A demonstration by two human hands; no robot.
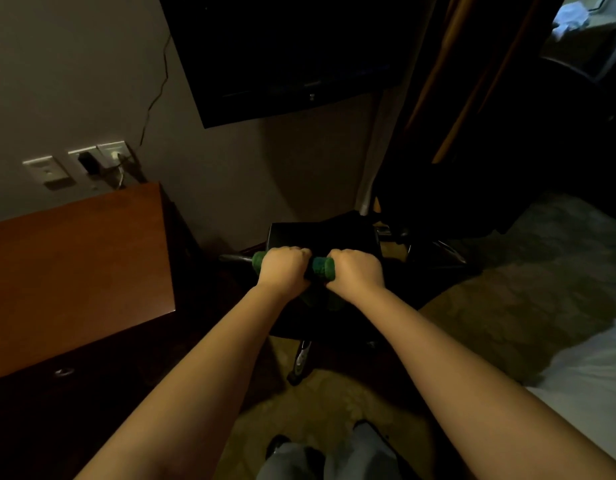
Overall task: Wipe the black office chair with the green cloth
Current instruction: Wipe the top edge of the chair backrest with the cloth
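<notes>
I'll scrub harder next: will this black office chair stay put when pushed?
Unlikely: the black office chair stands on a spoked base, so it may roll or swivel. The left hand and right hand grip the green cloth at its edge, so pushes could tilt it.

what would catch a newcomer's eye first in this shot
At the picture's middle, the left hand and right hand grip a green cloth side by side on top of the black office chair. A dark wall-mounted screen looms above, and a reddish wooden desk fills the left.
</notes>
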